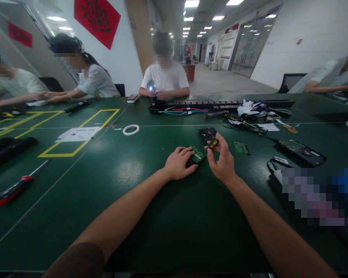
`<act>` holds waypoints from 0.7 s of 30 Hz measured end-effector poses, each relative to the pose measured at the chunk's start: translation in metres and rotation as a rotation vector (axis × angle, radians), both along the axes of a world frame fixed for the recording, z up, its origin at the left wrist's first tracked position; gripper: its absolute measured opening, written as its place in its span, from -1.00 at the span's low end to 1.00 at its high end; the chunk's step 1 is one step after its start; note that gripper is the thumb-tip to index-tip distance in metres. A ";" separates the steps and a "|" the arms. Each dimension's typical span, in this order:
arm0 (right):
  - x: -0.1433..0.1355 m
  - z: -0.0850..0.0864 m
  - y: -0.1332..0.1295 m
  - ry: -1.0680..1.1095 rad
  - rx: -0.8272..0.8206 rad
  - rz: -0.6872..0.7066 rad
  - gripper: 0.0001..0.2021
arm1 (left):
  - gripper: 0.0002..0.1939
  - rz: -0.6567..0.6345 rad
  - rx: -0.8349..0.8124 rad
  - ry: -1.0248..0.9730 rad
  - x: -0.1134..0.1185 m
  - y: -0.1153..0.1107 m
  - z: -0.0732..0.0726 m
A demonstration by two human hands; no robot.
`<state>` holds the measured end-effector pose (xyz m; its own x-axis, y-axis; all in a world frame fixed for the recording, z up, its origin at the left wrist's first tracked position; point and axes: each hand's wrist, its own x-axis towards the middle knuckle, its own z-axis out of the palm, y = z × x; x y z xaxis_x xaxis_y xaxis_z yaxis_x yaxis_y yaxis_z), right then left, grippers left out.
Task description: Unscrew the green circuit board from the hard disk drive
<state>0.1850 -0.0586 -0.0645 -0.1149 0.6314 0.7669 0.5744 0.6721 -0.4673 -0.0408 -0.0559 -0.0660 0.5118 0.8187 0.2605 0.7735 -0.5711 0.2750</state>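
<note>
My left hand (179,163) lies over a hard drive (197,155) on the green table, its green circuit board facing up. The thumb is at the near edge and the fingers reach across the top, gripping it. Raised just to the right, my right hand (222,162) is closed around a screwdriver with a black-and-yellow handle (213,144). Its tip is hidden or too small to make out. Behind both hands lies a second black drive (206,134), partly covered by the right hand. A loose green circuit board (242,148) rests to the right of it.
Another drive (303,151) lies farther right, before tangled cables (237,121). A long black rail (220,105) with wires spans the back. On the left are a tape roll (131,129), a paper sheet (79,134) and a red-black screwdriver (17,187). Several people sit around the table.
</note>
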 end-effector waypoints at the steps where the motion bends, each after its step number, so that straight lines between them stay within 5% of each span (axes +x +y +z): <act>1: 0.000 0.000 0.000 0.000 0.002 -0.003 -0.30 | -0.32 -0.001 -0.002 -0.002 0.000 0.000 0.000; 21: -0.002 0.004 -0.004 -0.033 0.060 -0.117 -0.31 | -0.32 0.000 0.001 -0.004 -0.001 0.001 -0.003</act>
